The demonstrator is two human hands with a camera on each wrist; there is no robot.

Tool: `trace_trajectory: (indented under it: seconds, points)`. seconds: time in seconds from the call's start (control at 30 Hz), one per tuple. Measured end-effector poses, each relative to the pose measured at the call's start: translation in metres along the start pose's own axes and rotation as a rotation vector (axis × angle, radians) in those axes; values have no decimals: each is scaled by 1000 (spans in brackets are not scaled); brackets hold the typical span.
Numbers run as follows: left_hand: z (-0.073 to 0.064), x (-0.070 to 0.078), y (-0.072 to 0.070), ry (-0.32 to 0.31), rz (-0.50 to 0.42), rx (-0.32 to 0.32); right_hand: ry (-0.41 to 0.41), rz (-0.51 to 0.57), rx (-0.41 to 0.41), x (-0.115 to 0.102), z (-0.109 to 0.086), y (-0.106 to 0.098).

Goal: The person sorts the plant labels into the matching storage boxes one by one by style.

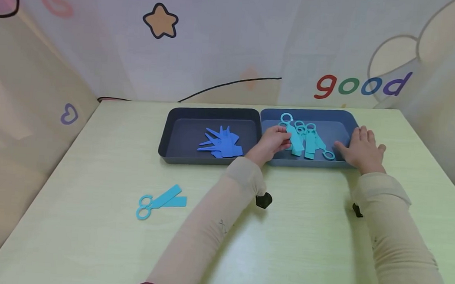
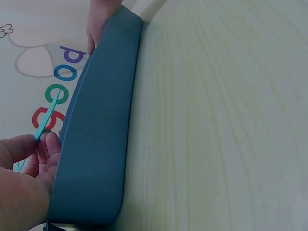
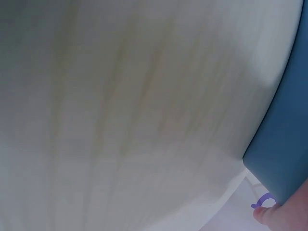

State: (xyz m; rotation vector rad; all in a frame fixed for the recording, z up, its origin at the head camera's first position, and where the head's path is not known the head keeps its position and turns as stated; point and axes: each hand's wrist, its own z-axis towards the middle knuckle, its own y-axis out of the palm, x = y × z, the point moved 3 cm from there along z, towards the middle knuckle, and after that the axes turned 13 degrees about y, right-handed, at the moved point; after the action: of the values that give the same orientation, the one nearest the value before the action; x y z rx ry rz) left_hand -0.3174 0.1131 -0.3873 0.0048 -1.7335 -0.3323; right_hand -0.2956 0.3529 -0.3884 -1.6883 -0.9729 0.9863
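Note:
My left hand [image 1: 271,144] is over the left side of the blue-grey tray [image 1: 308,163], pinching a teal flat scissors cutout [image 1: 296,140] between thumb and fingers. In the left wrist view the held scissors cutout [image 2: 48,114] appears edge-on, raised above the tray wall. Below and beside it, several more teal scissors cutouts [image 1: 311,142] lie in a loose pile inside that tray. At the tray's right end my right hand [image 1: 364,151] rests on the rim, its fingers spread and thumb toward the inside. Only a fingertip of it shows in the right wrist view.
A black tray [image 1: 173,132] adjoins on the left, holding a pile of blue flat pieces with pointed ends [image 1: 224,144]. One teal scissors cutout [image 1: 162,202] lies on the pale wooden table [image 1: 89,220], left of the left forearm. A printed curtain [image 1: 226,37] hangs behind.

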Motion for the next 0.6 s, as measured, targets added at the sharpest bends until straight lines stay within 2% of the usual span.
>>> trace_trajectory:
  seconds: [0.13, 0.2, 0.27, 0.33, 0.4, 0.47, 0.5, 0.57, 0.6]
  points:
    - [3, -3, 3, -4, 72, 0, 0, 3, 0, 0, 1, 0]
    - [11, -9, 4, -3, 131, 10, 0, 5, 0, 1, 1, 1]
    - [14, -14, 7, -17, 232, 42, -1, 5, 2, 2, 2, 1]
    - [40, -38, 5, 8, 290, 53, -1, 5, 4, 2, 2, 1]
    - [52, -49, 5, -4, 343, 58, 0, 6, 4, 2, 2, 1]
    - [57, -52, 5, -4, 376, 69, 1, 9, 4, 2, 2, 1]
    - [57, -52, 5, -4, 394, 78, 1, 9, 4, 2, 2, 1]
    - [31, -28, 10, -48, 467, 116, 2, 12, 3, 1, 1, 1]
    - [25, -23, 12, -51, 505, 133, 3, 12, 3, 1, 1, 0]
